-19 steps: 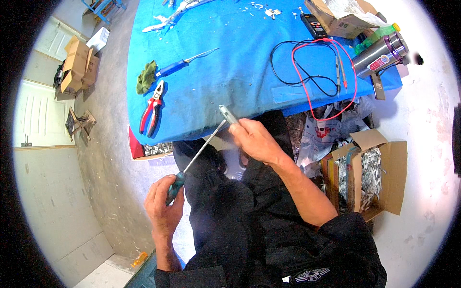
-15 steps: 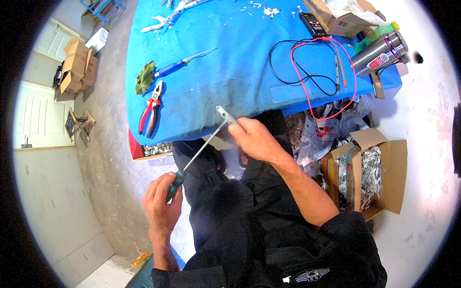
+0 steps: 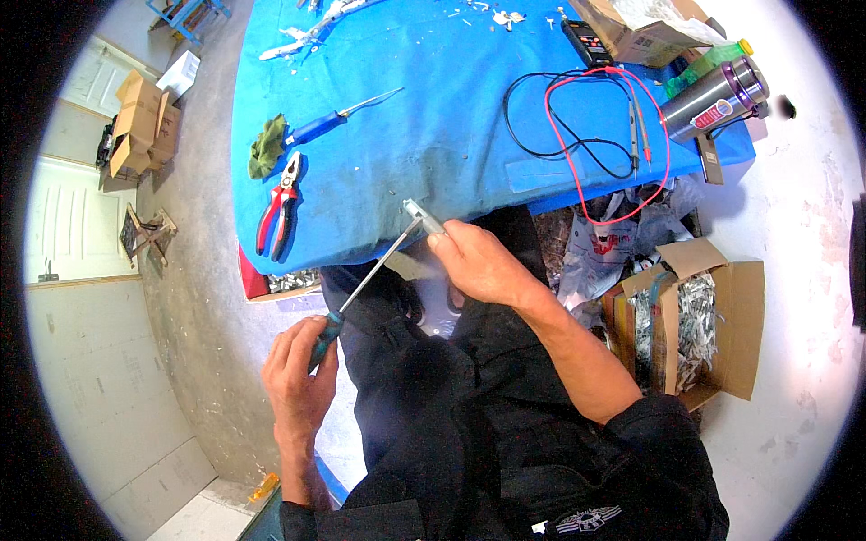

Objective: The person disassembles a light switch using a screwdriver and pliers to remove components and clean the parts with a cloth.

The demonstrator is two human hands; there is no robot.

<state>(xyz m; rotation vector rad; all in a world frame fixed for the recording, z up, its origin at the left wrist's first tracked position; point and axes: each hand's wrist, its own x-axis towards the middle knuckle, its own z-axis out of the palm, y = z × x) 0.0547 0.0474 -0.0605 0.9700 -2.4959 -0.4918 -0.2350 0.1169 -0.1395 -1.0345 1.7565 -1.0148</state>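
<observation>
Left hand (image 3: 298, 383) clenched on long green-handled steel screwdriver (image 3: 361, 284), tip driven into small grey metal part (image 3: 420, 215); right hand (image 3: 478, 263) fingers pinched part steady just below blue tabletop (image 3: 433, 117) edge, over lap.

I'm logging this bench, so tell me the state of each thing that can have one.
Left hand: closed around the screwdriver handle.
Right hand: pinching a small metal part.
Pliers: lying on the table, jaws shut.
Cardboard box: flaps open, holding metal pieces.
Steel flask: lying on its side.
</observation>
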